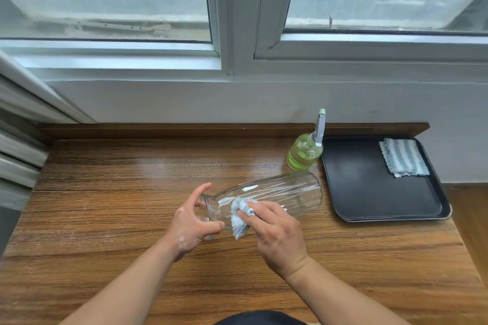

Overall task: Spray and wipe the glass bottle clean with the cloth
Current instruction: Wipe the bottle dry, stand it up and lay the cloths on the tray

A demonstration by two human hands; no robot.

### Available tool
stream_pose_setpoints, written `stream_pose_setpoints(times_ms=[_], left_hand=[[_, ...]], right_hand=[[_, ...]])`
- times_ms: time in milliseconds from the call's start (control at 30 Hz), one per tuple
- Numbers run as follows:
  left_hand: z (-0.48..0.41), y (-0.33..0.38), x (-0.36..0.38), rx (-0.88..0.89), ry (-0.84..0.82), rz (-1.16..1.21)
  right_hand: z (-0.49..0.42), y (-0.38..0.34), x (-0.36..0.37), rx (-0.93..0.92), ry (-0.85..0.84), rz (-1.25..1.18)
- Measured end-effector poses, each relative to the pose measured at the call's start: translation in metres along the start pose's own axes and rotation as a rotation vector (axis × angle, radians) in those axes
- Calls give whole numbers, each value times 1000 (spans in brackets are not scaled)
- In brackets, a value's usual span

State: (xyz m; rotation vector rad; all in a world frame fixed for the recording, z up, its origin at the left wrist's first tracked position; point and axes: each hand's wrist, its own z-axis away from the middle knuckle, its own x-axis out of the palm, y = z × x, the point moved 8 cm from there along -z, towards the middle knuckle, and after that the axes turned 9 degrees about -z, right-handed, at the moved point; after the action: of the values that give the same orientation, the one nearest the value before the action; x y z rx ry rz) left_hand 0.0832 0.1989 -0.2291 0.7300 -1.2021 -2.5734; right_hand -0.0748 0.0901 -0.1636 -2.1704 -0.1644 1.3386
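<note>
Lying tilted on its side above the middle of the wooden table (132, 192), the clear ribbed glass bottle (285, 194) points its wide base toward two o'clock and its open neck toward eight o'clock. A white smear shows on its upper side near the shoulder.

The left hand (188, 224) grips the neck end: the thumb and fingers curl around the rim, partly open, with the index finger raised toward twelve o'clock. White foam or residue dots the back of this hand.

The right hand (277, 232) presses a bunched blue-and-white cloth (241, 216) against the bottle's shoulder, just at three o'clock from the neck. Its fingers are bent down over the cloth, pinning it to the glass; part of the cloth hangs below the bottle toward six o'clock.

At twelve o'clock from the bottle's base stands a green spray bottle (306, 152) with a pale trigger head, upright and close to the back ledge. Just beside it, at three o'clock, a dark tray (369, 192) sits on the table's right end. A folded striped towel (404, 157) lies in the tray's far right corner, at about one o'clock from the tray's middle.

Behind the table runs a white wall under a window (237, 8) with pale frames.
</note>
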Motion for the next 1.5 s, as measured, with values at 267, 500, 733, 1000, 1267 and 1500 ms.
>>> stream_pose_setpoints(times_ms=[267, 500, 733, 1000, 1267, 1500], left_hand=[[-3, 4, -3, -5, -34, -37], [0, 4, -2, 23, -37, -86], [4, 8, -1, 39, 0, -111], [-2, 12, 3, 88, -20, -91], [6, 13, 1, 94, -36, -208], [7, 0, 5, 44, -92, -65]], right_hand=[[7, 50, -38, 609, -64, -600], [6, 104, -54, 907, 147, -461], [8, 80, -35, 686, 18, -26], [-5, -24, 17, 249, -153, -121], [38, 122, -55, 818, 87, -108], [41, 128, -50, 853, 46, -237]])
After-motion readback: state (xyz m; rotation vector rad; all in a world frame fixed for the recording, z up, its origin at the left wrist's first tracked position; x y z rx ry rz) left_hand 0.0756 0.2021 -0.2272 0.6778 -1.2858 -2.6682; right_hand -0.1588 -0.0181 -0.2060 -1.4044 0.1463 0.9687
